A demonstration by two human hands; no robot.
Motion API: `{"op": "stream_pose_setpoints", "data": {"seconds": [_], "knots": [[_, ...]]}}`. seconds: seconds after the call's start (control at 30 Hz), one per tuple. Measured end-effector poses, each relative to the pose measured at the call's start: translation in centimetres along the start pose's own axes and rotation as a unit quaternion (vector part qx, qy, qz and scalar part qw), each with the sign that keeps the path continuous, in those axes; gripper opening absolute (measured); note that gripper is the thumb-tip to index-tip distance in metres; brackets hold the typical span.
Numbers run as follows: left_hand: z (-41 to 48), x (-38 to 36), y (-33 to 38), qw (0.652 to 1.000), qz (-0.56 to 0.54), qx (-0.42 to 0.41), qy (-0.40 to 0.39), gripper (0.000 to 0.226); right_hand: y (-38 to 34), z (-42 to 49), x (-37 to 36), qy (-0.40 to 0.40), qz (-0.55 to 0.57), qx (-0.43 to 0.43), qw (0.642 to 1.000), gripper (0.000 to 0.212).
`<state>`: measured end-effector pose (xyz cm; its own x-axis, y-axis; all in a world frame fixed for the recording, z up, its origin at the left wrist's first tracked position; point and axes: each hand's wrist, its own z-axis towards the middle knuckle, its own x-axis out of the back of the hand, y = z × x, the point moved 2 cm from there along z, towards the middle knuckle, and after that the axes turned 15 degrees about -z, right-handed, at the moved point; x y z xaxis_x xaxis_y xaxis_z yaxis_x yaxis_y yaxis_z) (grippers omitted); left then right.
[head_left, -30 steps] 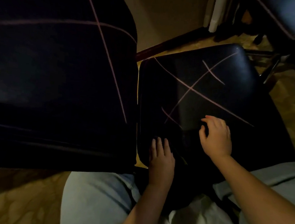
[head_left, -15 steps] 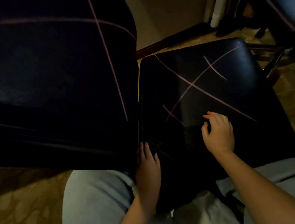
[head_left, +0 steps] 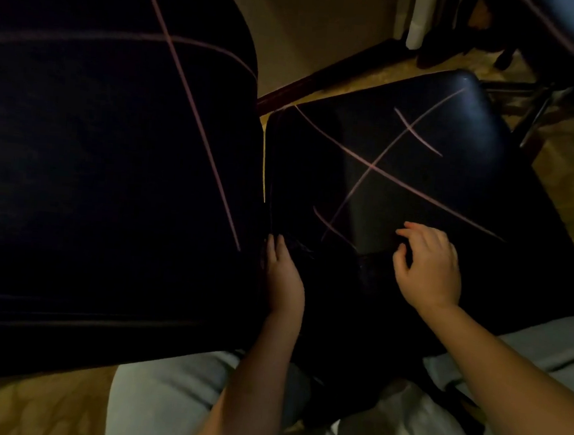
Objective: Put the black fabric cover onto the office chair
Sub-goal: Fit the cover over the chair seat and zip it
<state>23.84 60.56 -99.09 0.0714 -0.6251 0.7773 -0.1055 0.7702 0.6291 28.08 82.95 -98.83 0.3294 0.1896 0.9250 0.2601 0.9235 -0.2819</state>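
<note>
The office chair lies in front of me, its backrest [head_left: 104, 168] filling the left and its seat [head_left: 438, 153] to the right. Black fabric cover with thin pink lines [head_left: 378, 176] is stretched over both. My left hand [head_left: 282, 275] lies with straight fingers at the seat's near left corner, right by the gap to the backrest, fingertips on rumpled fabric. My right hand [head_left: 429, 266] rests on the seat's near part with fingers curled, pinching at the fabric. It is dim, and the cover's near edge is lost in shadow.
My knees in light trousers [head_left: 175, 400] press against the chair's near side. Patterned carpet [head_left: 16, 409] lies beneath. A wall with a dark skirting board [head_left: 323, 83] runs behind, and another chair with a metal base [head_left: 558, 67] stands at the back right.
My left hand has slid left along the seat's near edge to its corner by the backrest. My right hand has stayed at about the same spot on the seat.
</note>
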Motion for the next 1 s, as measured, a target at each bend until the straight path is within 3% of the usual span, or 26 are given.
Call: {"op": "stream_pose_setpoints", "data": {"seconds": [0.23, 0.33, 0.57, 1.0], "knots": [[-7.4, 0.7, 0.8, 1.0, 0.024, -0.013, 0.008, 0.054, -0.2, 0.1, 0.1, 0.0, -0.009, 0.001, 1.0, 0.037], [-9.0, 0.5, 0.3, 0.998, 0.051, -0.012, -0.025, 0.061, -0.1, 0.1, 0.1, -0.003, -0.013, 0.003, 1.0, 0.036], [-6.6, 1.3, 0.8, 0.994, 0.081, 0.043, -0.056, 0.067, -0.2, 0.0, 0.3, -0.007, -0.008, 0.003, 1.0, 0.038], [-0.9, 1.2, 1.5, 0.998, 0.062, 0.021, -0.01, 0.065, -0.1, 0.0, 0.2, -0.009, -0.012, 0.001, 1.0, 0.038]]}}
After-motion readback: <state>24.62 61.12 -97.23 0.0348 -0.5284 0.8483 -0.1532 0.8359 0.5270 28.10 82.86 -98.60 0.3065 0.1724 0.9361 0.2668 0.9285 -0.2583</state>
